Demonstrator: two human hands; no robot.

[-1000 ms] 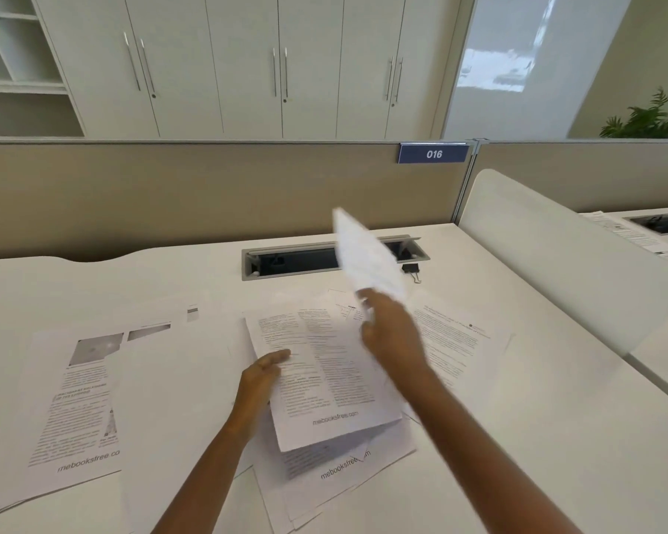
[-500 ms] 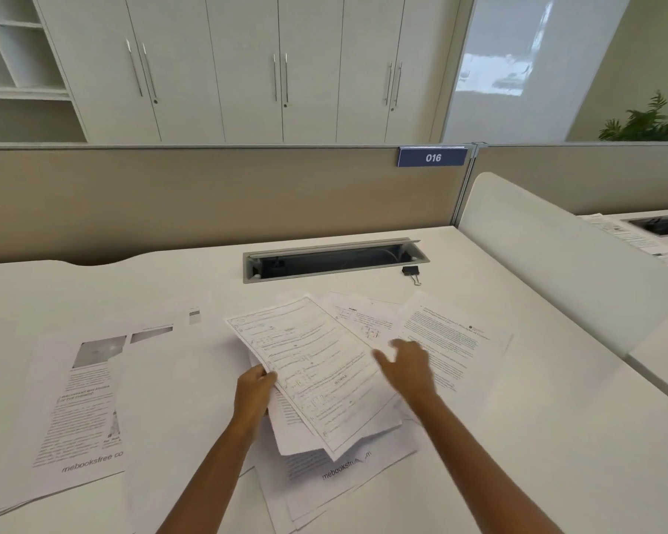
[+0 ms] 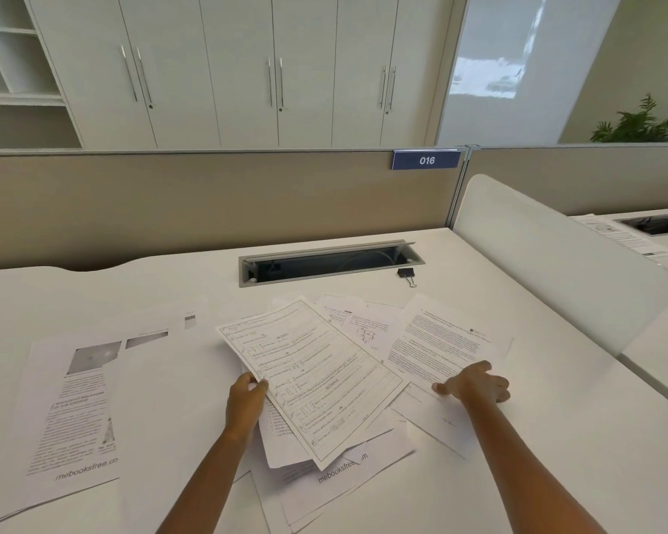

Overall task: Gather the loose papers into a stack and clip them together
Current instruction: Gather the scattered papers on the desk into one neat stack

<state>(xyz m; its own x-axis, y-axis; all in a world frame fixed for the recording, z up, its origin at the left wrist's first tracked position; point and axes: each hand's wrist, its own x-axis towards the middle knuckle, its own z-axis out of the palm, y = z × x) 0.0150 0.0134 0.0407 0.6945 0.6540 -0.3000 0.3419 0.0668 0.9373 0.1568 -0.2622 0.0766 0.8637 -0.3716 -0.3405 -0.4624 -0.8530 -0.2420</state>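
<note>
Head view: the left hand [image 3: 247, 395] pinches the left edge of a tilted exam sheet [image 3: 309, 383] topping the middle pile of loose papers [image 3: 336, 468], while the right hand [image 3: 475, 385], fingers spread, presses flat on the lower edge of a text page [image 3: 440, 341] to the right. More printed pages [image 3: 78, 410] lie well apart near the left edge of the white surface [image 3: 537, 456], whose near right part is bare. A black binder clip [image 3: 407, 273] sits beside the cable slot [image 3: 330, 262], behind the papers.
</note>
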